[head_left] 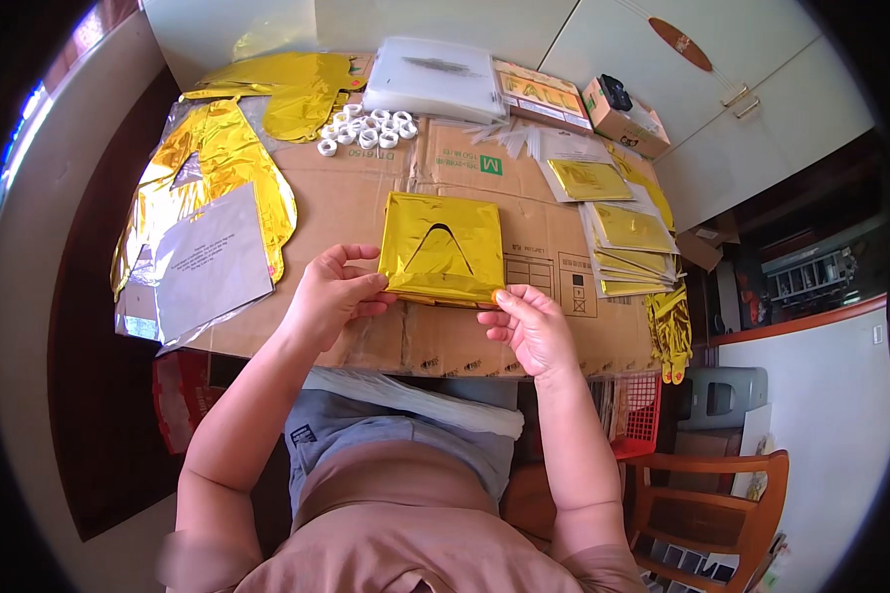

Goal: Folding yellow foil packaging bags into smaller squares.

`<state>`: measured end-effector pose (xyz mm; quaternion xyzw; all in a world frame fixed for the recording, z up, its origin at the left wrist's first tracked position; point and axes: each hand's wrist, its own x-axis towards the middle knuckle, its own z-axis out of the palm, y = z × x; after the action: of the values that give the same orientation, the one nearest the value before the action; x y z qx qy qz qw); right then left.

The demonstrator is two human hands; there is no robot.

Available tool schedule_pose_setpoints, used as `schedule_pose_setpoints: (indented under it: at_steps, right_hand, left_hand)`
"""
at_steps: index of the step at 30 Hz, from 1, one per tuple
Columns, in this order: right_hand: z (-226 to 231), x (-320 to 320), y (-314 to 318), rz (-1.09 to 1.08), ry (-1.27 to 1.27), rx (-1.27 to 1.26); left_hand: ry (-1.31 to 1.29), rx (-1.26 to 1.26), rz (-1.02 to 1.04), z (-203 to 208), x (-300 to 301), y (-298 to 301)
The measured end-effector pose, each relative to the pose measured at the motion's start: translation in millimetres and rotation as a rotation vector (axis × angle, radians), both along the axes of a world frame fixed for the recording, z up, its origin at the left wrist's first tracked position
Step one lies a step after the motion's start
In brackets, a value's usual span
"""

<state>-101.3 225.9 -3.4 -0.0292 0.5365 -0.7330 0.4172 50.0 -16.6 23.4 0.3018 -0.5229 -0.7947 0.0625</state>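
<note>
A folded square of gold foil (pixel 445 247), likely a flattened foil balloon, is held over the cardboard in front of me. A black curved line marks its upper face. My left hand (pixel 341 292) pinches its lower left corner between thumb and fingers. At the lower right corner, my right hand (pixel 529 324) grips the foil between thumb and forefinger, the other fingers curled beneath. Large unfolded gold foil sheets (pixel 222 138) spread to the left, with a grey printed sheet (pixel 213 255) lying on them. Flat gold foil packets (pixel 631 227) in clear bags overlap in a stack on the right.
Flattened cardboard (pixel 346 198) covers the table. Farther back are several small white rolls (pixel 371 128), a stack of clear plastic bags (pixel 430 84), a flat printed box (pixel 542 94) and a small carton (pixel 628 119). A wooden chair (pixel 707 514) stands at lower right.
</note>
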Motion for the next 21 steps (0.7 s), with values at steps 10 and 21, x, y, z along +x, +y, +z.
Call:
schedule_pose_setpoints:
  at_steps: [10,21]
  right_hand:
    - [11.5,-9.3,-2.9,0.131,0.086,0.202]
    - [5.0,-12.2,-3.9,0.119,0.030,0.118]
  left_hand:
    - [-0.009,-0.090,0.003,-2.6,-1.9,1.2]
    - [0.013,0.117,-0.104,-6.9,6.2,-8.8]
